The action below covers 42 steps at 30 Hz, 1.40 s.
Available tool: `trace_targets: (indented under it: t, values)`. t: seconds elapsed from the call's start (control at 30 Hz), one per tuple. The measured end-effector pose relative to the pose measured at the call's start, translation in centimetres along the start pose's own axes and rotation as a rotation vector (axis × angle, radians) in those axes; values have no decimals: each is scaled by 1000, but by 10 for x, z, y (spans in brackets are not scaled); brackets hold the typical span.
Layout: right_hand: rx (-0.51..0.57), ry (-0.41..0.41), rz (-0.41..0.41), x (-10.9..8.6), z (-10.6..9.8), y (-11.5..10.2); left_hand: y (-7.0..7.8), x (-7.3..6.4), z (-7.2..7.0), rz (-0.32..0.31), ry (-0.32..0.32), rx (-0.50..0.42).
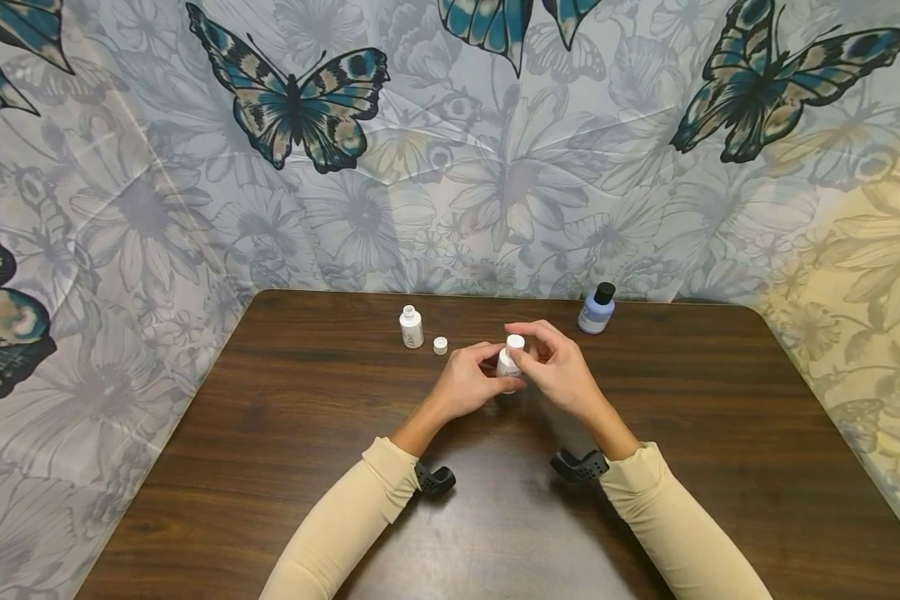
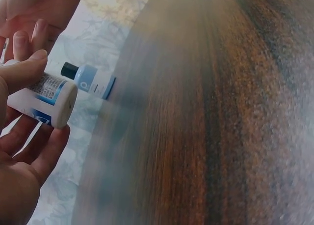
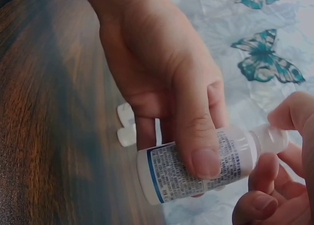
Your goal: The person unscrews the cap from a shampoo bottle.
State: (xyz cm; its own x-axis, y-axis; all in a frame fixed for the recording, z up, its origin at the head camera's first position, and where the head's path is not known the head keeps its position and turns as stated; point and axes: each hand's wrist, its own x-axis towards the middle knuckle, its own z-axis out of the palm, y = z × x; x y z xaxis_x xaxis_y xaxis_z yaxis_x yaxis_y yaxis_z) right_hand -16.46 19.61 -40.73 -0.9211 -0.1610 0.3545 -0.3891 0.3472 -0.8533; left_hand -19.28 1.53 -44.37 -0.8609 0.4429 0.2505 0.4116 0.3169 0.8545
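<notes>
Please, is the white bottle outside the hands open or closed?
Open: this white bottle shows a bare neck, and a white cap sits beside it.

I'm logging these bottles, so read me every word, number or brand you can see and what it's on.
No text can be read for certain.
Held white bottle: dense small print, too blurred.
Blue bottle: large letter-like mark, unclear; smaller print illegible.
Uncapped white bottle: dark lettering, too small.

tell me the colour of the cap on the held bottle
White; the cap shows best in the head view.
</notes>
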Motion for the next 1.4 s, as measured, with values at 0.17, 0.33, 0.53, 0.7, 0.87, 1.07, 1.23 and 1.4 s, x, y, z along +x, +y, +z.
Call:
trace_targets:
  t: [0.17,0.33,0.53,0.7,0.87,1.07,1.23,1.4]
  values:
    - [-23,32,57,-1,2,-14,1,0,-1,3,1,0]
    - [-37,40,157,-4,2,-39,2,-1,-1,-4,0,28]
    - [-54,53,100,-4,3,-29,2,-2,0,-26,-17,36]
    - [-87,25,37,-3,3,-10,1,-2,0,-9,-14,47]
    - [-70,11,12,-2,3,0,1,-2,0,0,-12,61]
    - [-108,52,50,-1,3,-1,1,-2,0,-16,-11,44]
    - [-126,82,122,0,2,-2,0,-2,-1,-13,-2,53]
    - [-108,56,96,0,3,-1,-1,-2,-2,-6,-1,61]
